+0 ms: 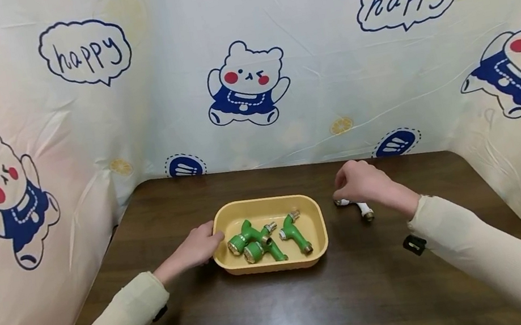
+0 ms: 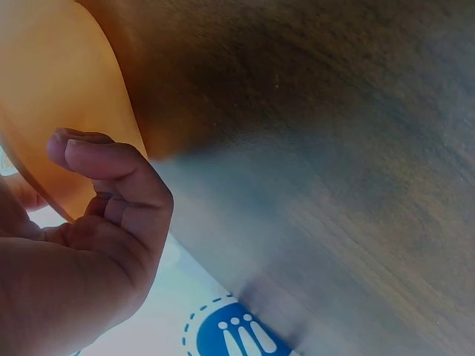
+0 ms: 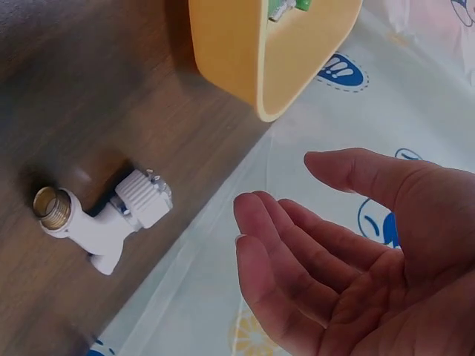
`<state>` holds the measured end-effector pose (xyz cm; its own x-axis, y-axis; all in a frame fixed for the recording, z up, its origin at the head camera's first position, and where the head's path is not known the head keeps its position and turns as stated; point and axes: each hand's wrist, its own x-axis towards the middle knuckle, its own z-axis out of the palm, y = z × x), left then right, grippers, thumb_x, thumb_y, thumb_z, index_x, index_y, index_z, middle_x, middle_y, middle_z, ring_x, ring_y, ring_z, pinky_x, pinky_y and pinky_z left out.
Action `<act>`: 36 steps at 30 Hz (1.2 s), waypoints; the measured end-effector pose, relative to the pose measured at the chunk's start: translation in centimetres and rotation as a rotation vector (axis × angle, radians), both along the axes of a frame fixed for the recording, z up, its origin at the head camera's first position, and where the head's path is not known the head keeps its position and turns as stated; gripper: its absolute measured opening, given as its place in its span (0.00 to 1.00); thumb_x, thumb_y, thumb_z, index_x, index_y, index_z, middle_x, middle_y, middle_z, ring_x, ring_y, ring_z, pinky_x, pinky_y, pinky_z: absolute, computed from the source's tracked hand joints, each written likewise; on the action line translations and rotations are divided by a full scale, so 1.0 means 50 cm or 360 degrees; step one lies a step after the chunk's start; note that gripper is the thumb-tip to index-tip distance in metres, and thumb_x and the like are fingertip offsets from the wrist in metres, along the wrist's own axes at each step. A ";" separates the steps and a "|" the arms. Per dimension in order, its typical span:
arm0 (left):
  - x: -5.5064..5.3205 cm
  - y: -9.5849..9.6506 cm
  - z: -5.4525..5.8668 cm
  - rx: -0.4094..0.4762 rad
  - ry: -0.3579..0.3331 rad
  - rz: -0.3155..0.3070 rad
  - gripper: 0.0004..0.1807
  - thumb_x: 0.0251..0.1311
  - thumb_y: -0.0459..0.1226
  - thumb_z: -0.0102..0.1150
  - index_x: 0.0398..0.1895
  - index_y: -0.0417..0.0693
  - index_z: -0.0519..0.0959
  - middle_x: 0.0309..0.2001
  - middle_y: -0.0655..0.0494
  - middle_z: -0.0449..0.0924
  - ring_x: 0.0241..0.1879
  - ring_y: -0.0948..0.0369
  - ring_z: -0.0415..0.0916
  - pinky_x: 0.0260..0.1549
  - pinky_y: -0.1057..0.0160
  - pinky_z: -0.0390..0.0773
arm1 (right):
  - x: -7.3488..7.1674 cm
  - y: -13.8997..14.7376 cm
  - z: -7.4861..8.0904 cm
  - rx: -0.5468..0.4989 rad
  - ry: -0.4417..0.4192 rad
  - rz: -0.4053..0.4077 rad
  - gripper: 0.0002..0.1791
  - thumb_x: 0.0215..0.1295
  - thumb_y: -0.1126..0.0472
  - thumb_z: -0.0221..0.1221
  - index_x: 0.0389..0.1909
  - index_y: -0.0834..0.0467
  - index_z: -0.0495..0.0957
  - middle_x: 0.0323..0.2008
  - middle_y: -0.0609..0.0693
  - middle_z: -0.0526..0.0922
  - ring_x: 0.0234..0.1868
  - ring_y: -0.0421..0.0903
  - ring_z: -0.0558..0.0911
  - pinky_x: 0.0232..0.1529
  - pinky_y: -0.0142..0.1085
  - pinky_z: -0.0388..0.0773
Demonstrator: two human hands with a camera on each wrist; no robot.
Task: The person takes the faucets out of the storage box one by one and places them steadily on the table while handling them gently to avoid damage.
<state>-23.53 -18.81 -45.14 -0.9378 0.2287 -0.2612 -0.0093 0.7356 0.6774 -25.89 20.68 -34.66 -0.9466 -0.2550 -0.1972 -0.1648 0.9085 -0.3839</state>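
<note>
My left hand [image 1: 200,244]: clasping rectangular yellow plastic tray [image 1: 273,267], likely to steady it; right hand [image 1: 363,184]: unclenched, near white branched plastic valve [image 3: 102,231].

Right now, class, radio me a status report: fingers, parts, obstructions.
Left fingers gripping yellow tray. Right fingers empty, above white valve. Green valves in tray. Nothing visibly in the way.

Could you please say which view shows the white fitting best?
The right wrist view: the white fitting lies unobstructed, its ribbed cap and threaded end clear. The head view shows it small, partly behind the right hand; the left wrist view lacks it.
</note>
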 end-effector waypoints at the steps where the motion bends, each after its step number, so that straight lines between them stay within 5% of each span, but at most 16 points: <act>1: 0.000 -0.001 0.000 0.0000 -0.0001 -0.0002 0.23 0.74 0.39 0.44 0.64 0.33 0.72 0.22 0.50 0.75 0.15 0.59 0.70 0.14 0.64 0.72 | -0.001 -0.003 0.000 0.0003 0.0007 0.0005 0.12 0.64 0.56 0.68 0.43 0.58 0.88 0.36 0.51 0.88 0.33 0.49 0.83 0.32 0.45 0.81; 22: 0.000 -0.002 -0.001 -0.0014 0.0004 0.0006 0.25 0.73 0.38 0.44 0.66 0.31 0.71 0.22 0.50 0.75 0.15 0.59 0.70 0.14 0.63 0.72 | 0.014 -0.063 0.008 0.0045 0.0011 0.0078 0.07 0.65 0.56 0.69 0.38 0.56 0.88 0.28 0.47 0.85 0.28 0.46 0.82 0.29 0.41 0.80; 36: -0.007 -0.005 0.007 -0.0068 -0.0024 0.0005 0.27 0.73 0.39 0.44 0.69 0.30 0.68 0.26 0.47 0.76 0.17 0.57 0.73 0.16 0.62 0.75 | 0.016 -0.114 0.003 0.0123 0.0034 0.0124 0.10 0.64 0.56 0.71 0.41 0.57 0.88 0.33 0.48 0.86 0.31 0.46 0.82 0.32 0.42 0.81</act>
